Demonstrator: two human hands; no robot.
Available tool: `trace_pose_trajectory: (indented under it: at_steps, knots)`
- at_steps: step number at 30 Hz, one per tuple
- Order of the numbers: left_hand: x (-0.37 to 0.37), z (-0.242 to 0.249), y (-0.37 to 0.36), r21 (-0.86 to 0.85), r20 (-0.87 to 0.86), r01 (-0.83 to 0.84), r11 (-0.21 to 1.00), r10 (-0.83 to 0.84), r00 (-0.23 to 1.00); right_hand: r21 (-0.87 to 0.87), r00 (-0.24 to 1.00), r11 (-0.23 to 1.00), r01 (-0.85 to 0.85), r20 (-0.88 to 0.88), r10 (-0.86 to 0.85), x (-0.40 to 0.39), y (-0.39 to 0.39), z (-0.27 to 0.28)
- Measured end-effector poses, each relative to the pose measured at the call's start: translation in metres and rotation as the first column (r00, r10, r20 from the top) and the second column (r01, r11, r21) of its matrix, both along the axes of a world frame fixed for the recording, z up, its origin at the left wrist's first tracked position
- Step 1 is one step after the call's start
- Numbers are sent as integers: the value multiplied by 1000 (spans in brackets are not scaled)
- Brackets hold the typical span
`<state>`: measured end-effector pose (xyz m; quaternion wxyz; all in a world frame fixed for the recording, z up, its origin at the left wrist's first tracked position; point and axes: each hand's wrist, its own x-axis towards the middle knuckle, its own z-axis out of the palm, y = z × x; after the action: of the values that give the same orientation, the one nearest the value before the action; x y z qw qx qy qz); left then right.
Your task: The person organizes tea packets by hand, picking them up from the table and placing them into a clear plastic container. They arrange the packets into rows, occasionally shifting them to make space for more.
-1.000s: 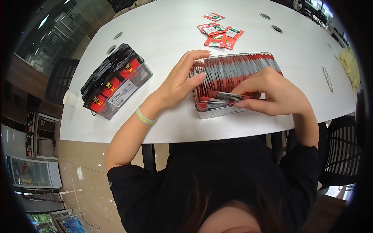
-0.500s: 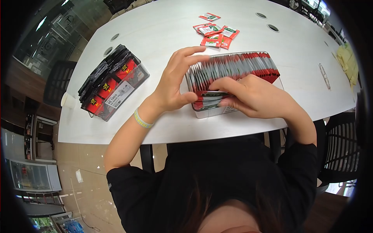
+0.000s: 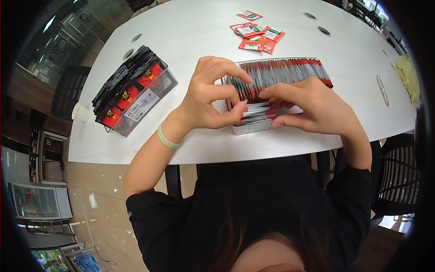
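A clear bin (image 3: 253, 128) stands near the table's front edge, packed with a row of upright red and silver sachets (image 3: 281, 72). At its front, more sachets (image 3: 257, 112) lie in a small stack. My left hand (image 3: 210, 95) is at the bin's left end, fingers curled, with thumb and fingertips against the front sachets' left edge. Over the front right part, my right hand (image 3: 312, 106) has its fingertips among the sachets and its thumb at the front stack's right end. Exactly what the fingertips pinch is partly hidden.
Several loose red and green sachets (image 3: 251, 30) lie behind the bin. A second clear bin with black and red packets (image 3: 127, 97) stands at the left, beside a paper cup (image 3: 80, 112). A pen (image 3: 382, 89) and yellow cloth (image 3: 406, 75) are at the right.
My left fingers have curled in and come down to the sachets' left edge. My right fingers have spread a little from the thumb. The view has shifted slightly.
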<state>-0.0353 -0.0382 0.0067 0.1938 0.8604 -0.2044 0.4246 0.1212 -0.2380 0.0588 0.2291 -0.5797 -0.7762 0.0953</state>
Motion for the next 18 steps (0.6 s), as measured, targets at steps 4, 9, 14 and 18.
trace_pose_trajectory:
  at_steps: [4,9,14,18]
  knots:
    - [-2,4,0,9,-76,14,1000,-13,997,-5,998,1000,-24,-54,24,10,-2,6]
    - [-1,3,-3,-118,-157,-7,993,-12,988,-102,996,994,36,-78,-44,5,6,-4]
    - [-2,-1,1,-208,-222,8,978,-55,973,-21,979,999,34,-198,-37,-1,13,-17]
    - [-3,6,1,-134,-266,87,987,-121,956,-38,975,999,28,-219,-35,-1,13,-18]
